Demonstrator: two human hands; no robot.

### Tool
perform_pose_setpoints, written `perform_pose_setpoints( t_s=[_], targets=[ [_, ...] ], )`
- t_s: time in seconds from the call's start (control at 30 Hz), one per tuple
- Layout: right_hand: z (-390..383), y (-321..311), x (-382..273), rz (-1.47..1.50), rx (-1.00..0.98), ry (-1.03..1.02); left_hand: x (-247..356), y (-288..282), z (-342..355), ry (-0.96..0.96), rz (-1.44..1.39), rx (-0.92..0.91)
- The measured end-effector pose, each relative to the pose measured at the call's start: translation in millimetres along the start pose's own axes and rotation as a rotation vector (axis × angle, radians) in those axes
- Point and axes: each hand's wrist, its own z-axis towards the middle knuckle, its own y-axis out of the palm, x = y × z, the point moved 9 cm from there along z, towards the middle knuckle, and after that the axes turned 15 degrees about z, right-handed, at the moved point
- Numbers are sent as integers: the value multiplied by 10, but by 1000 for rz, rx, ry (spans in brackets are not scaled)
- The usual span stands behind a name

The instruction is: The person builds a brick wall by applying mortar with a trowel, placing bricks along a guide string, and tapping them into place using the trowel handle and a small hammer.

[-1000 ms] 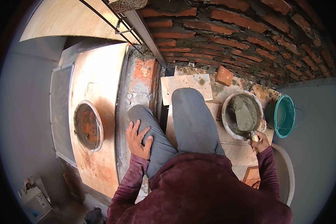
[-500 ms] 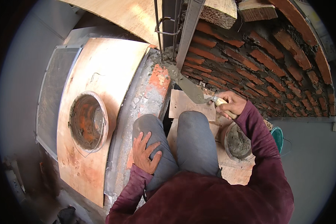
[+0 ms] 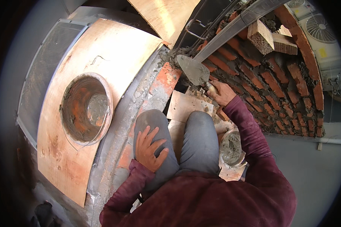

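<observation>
My right hand is wrapped round the wooden handle of a trowel. The mortar-smeared blade reaches up and left to wet mortar at the far end of a low brick ledge, by the foot of a metal upright. Whether the blade touches the mortar, I cannot tell. Just below that mortar lies an orange brick with grey smears. My left hand rests on my left knee, its fingers spread and holding nothing.
On a plywood sheet to the left stands a mortar-coated bucket. Another bucket holding mortar is beside my right leg. A rough brick wall rises at the right, with short timber pieces near a slanting metal bar.
My right hand has moved up and slightly left with the trowel, whose blade now shows its broad face near the mortar. The view has turned; the left hand stays on the knee.
</observation>
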Motion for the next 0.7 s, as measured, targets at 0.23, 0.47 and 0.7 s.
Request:
perform_pose_setpoints(
  t_s=[0.23,0.47,0.7],
  targets=[
    [188,581,283,-435,120,317,9,9,-11,26,-64,48],
    [217,602,-29,-440,150,286,-83,-32,-68,-1,-116,91],
    [226,622,-15,-449,139,323,-109,-6,-77,7,-124,76]
  ],
)
